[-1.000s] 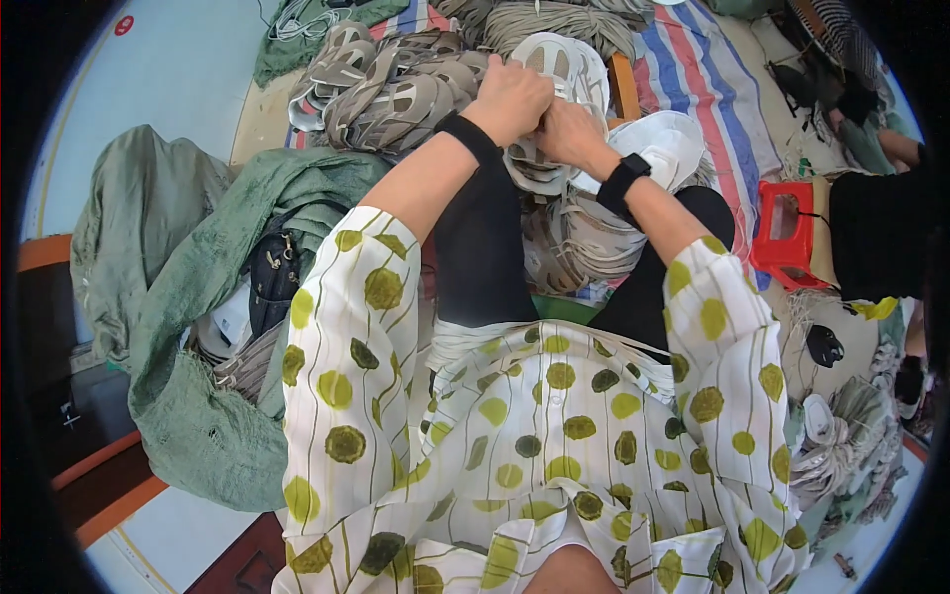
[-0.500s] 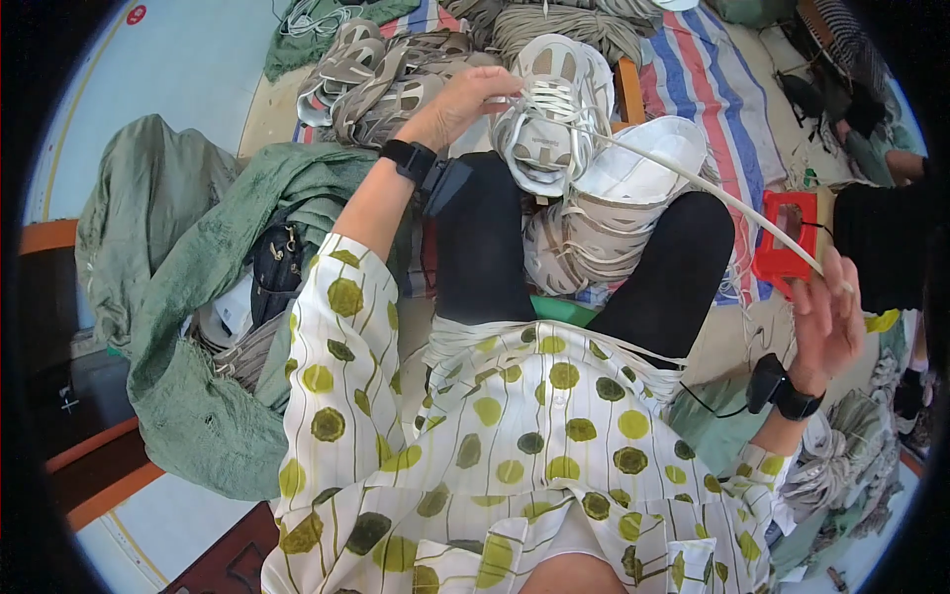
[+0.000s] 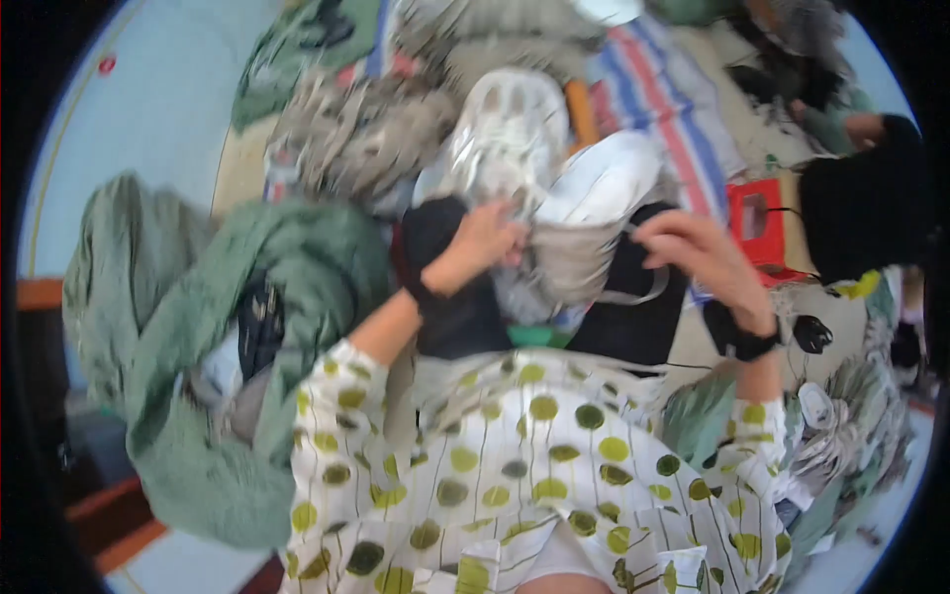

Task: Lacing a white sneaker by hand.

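Observation:
A stack of white and beige shoe uppers (image 3: 510, 114) stands upright before my knees, its lacing blurred. Leaning against it on the right is a second stack of uppers (image 3: 574, 262) with a white inside showing on top. My left hand (image 3: 480, 247) is at the toe end of the first stack, fingers curled together; what they hold is smeared by motion. Right of the second stack, my right hand (image 3: 703, 252) has bent fingers pinched at a pale shoelace (image 3: 643, 295), which droops in a loop over my right thigh.
More grey-brown uppers (image 3: 361, 134) lie heaped at the far left. A green cloth sack (image 3: 198, 465) sits open on my left, a black pouch (image 3: 260, 332) inside. At right are a red box (image 3: 757, 228), a person's dark sleeve (image 3: 866, 218) and bundled laces (image 3: 826, 431).
My right hand has swung inward from the far right, and the lace that was stretched taut now hangs slack. My left hand has come down nearer to me, to the toe of the stack.

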Available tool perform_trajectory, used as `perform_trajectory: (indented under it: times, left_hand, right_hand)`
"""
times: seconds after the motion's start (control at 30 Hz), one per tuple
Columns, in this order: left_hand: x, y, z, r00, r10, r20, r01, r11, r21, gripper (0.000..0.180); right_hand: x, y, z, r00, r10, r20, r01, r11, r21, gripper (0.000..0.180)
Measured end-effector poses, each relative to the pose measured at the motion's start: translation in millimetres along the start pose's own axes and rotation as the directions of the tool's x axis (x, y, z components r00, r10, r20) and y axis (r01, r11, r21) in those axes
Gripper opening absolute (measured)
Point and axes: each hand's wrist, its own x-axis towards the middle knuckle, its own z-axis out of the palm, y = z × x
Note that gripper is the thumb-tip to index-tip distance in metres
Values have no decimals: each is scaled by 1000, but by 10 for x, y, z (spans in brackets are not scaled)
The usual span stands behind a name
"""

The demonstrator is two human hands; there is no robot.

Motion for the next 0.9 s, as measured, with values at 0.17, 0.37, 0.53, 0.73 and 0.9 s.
perform_trajectory:
  times: [0.17, 0.37, 0.53, 0.73, 0.9]
  left_hand:
    - [63, -276, 7, 957, -257, 135, 290, 878, -382, 20]
    - [112, -220, 191, 949, -247, 194, 313, 796, -519, 19]
    - [60, -171, 147, 979, -121, 164, 171, 924, -341, 18]
    - [5, -204, 59, 991, -83, 109, 109, 961, -255, 20]
    - [37, -288, 84, 992, -92, 86, 112, 957, -268, 19]
  right_hand:
    - [901, 252, 335, 886, -455, 89, 444, 778, -444, 17]
    - [1516, 222, 688, 897, -441, -34, 291, 647, -704, 20]
    - [1869, 353, 944, 790, -612, 32, 378, 446, -811, 14]
    - [1856, 312, 983, 787, -612, 76, 362, 359, -861, 18]
    - [1867, 386, 992, 786, -618, 18, 328, 391, -860, 21]
